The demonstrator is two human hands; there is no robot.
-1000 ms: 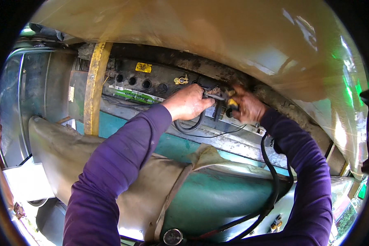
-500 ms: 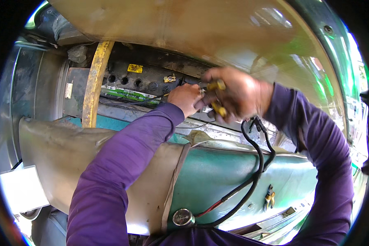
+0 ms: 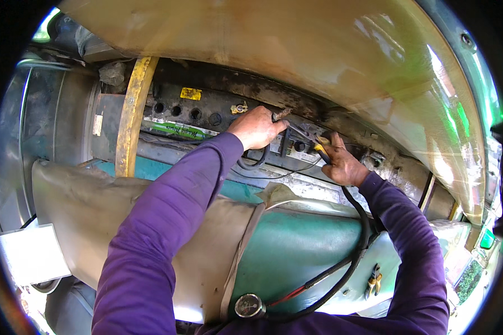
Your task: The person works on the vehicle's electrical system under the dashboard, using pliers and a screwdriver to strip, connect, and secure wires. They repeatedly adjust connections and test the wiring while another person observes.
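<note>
My left hand (image 3: pixel 258 128) is closed over a dark cable end (image 3: pixel 281 114) above a long black battery (image 3: pixel 167 100). A thick black cable (image 3: pixel 257 164) loops down below this hand. To the right, my right hand (image 3: pixel 343 163) grips yellow-handled pliers (image 3: pixel 321 149). Their grey metal part reaches left toward the cable end; whether it touches is unclear. A brass-coloured battery clamp (image 3: pixel 239 108) sits just left of my left hand. Several round holes show along the battery's top, beside a yellow label (image 3: pixel 190 94).
A raised brown panel (image 3: pixel 251 33) overhangs the battery, and a yellow bar (image 3: pixel 135 114) stands at left. On the green seat (image 3: pixel 296 240) in front lie other yellow-handled pliers (image 3: pixel 373 281). A round dial gauge (image 3: pixel 249 306) with red and black cables (image 3: pixel 341 273) rests near me.
My right hand has moved right and down with the pliers, away from my left hand. My left hand has shifted slightly, and the cables on the seat have swung right.
</note>
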